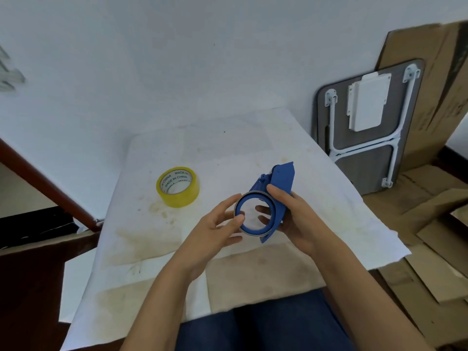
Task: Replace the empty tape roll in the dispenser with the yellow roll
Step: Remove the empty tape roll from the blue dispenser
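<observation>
A blue tape dispenser point(279, 182) is held above the table in my right hand point(295, 219), whose fingers wrap its body from the right. A thin grey empty roll point(268, 195) sits around the dispenser's blue hub. My left hand point(222, 224) pinches the left rim of that empty roll with thumb and fingers. The yellow roll point(178, 187) of tape lies flat on the table, to the left of and a little beyond the dispenser, apart from both hands.
The table point(228, 148) is covered with a stained white cloth. A folded grey table with white legs point(367, 127) leans against the wall at the right, with cardboard sheets point(430, 224) behind and below it. A dark wooden rail point(45, 183) runs at the left.
</observation>
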`<state>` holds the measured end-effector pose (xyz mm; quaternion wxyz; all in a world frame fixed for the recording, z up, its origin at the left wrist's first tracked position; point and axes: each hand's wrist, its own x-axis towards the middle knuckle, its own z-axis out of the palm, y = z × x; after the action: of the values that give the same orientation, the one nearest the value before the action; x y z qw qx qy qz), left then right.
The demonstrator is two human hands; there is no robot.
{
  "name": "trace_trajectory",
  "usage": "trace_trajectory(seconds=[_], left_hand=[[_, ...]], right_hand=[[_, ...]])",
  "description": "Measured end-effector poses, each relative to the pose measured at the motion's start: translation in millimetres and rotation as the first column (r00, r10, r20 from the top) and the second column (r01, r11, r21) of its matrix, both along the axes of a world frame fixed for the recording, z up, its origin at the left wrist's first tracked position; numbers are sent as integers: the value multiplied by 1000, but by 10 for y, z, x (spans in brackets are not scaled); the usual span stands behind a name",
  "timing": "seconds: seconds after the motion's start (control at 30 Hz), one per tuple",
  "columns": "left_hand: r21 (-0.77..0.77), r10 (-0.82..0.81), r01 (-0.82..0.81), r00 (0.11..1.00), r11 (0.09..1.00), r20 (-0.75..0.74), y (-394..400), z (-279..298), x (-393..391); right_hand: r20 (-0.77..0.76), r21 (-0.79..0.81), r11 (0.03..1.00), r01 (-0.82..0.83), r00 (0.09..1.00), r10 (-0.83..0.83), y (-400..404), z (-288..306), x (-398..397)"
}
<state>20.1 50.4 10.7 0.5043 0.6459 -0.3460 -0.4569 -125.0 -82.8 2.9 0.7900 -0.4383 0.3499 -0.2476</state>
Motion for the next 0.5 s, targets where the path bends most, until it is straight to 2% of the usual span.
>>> trace_trajectory(seconds=[0.1, 0.27, 0.5], left_hand=[[-6, 12, -13, 1000, 1000, -10, 6, 8, -13], [-45, 71, -72, 997, 996, -19, 90, 10, 51], [-83, 93, -83, 989, 993, 118, 141, 34, 110]], right_hand=[[-2, -11, 1000, -3, 1000, 3, 37, 14, -6], [-89, -122, 984, -131, 989, 121, 4, 95, -111], [-126, -119, 959, -259, 961, 244, -64, 154, -163]])
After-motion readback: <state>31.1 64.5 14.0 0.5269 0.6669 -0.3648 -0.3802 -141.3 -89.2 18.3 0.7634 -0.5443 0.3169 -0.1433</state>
